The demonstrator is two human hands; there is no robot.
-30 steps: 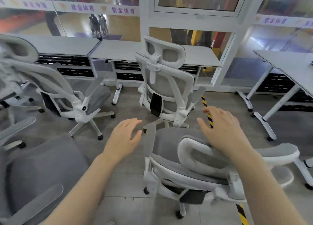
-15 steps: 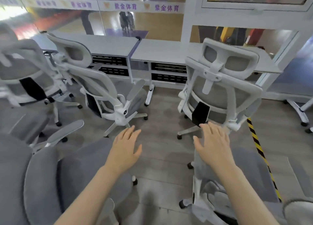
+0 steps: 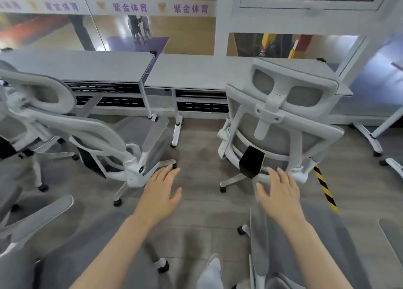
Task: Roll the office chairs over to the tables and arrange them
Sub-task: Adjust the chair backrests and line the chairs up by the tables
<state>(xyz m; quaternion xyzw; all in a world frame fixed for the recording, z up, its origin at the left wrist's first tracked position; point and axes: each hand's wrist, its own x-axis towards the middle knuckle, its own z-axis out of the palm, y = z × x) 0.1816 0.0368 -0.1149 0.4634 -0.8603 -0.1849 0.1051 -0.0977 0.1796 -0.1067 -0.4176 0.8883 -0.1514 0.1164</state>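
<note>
We see open floor (image 3: 196, 158) between the reclined chair (image 3: 104, 140) on our left and the upright chair (image 3: 283, 131) on our right, running to the counter (image 3: 196, 73) legs. More chair seats crowd both near corners.

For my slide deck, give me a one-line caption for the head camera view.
Open left hand and right hand reach toward two grey office chairs facing the tables.
</note>
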